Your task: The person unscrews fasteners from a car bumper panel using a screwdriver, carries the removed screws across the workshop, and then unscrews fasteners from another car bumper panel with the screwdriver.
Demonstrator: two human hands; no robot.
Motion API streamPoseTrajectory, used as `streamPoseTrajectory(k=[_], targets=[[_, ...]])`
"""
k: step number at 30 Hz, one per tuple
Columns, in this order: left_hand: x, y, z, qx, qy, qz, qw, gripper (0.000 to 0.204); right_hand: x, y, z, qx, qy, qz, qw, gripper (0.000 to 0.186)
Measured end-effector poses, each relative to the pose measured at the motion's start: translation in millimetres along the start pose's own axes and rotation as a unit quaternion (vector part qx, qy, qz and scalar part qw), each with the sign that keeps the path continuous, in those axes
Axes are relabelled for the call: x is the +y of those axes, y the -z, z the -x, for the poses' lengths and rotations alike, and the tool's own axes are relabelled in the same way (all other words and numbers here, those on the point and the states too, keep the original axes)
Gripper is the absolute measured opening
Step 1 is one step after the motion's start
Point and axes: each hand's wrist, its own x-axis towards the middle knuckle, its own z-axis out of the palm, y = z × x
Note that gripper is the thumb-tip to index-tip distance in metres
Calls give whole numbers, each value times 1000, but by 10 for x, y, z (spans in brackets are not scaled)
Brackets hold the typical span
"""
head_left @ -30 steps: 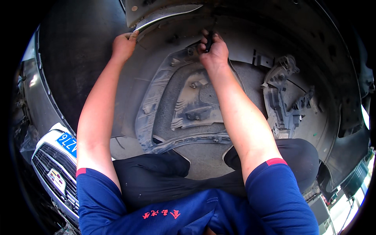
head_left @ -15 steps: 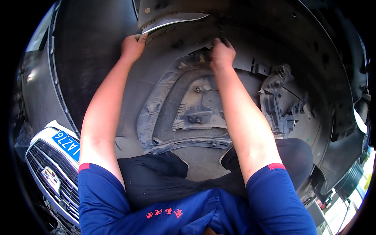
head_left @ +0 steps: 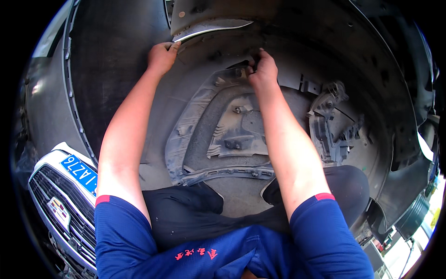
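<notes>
My left hand (head_left: pixel 162 59) is closed at the rim of a large dark curved car body panel (head_left: pixel 116 51), with thumb and fingers pinched by the lower end of a bright silver strip (head_left: pixel 211 29). To its right, my right hand (head_left: pixel 264 72) is raised over the far end of a dusty grey liner (head_left: pixel 186 135). Its fingers are curled and partly hidden, with something dark beside them that I cannot make out. The liner, apparently a wheel arch liner with a felt-like inset, lies on the floor between my forearms.
A dusty black bracket assembly (head_left: pixel 325 121) lies right of my right forearm. The dark shell curves around the far and right sides. At lower left is a white car front with a black grille (head_left: pixel 55 195) and a blue number plate (head_left: pixel 79 172). My bent legs (head_left: pixel 181 209) are close in front.
My right hand has turned slightly, and its index finger now points upward. The left hand keeps its place on the panel's rim. The whole view has shifted a little.
</notes>
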Motion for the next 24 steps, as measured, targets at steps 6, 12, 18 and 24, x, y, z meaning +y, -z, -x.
streamPoseTrajectory(k=[6, 12, 18, 24], targets=[[93, 26, 16, 13, -7, -3, 1000, 43, -165, 43, -14, -116, -188, -289, 931, 15], [89, -30, 1, 23, -27, 12, 999, 47, 51, -17, -169, 57, 89, 44, 993, 10], [89, 24, 38, 10, -6, -17, 1000, 42, -133, 90, -38, -88, -193, -291, 933, 16], [88, 49, 43, 19, -15, -22, 999, 47, -156, -157, 102, 53, 32, 147, 987, 17]])
